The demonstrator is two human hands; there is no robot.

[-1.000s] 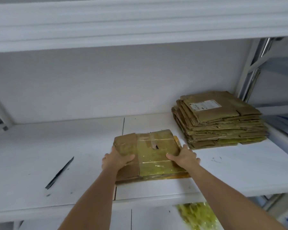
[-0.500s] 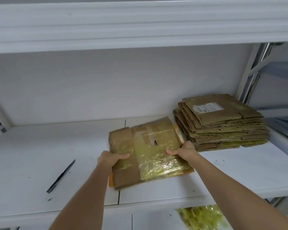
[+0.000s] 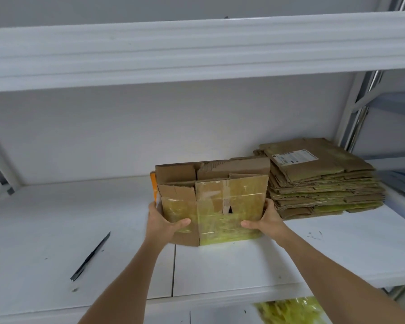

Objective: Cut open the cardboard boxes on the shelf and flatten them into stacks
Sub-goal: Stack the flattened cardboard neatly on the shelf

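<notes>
Brown cardboard bundle [image 3: 212, 202] under yellow-tinted glossy tape, orange edge at left; brown stack [image 3: 323, 178] with white label; white shelf [image 3: 45, 230]; black blade [image 3: 90, 256].

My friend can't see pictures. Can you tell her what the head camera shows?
Two hands, left hand and right hand, hold a flattened cardboard bundle tilted up on a white shelf. A stack of flat boxes sits to its right, and a dark blade lies to its left.
</notes>
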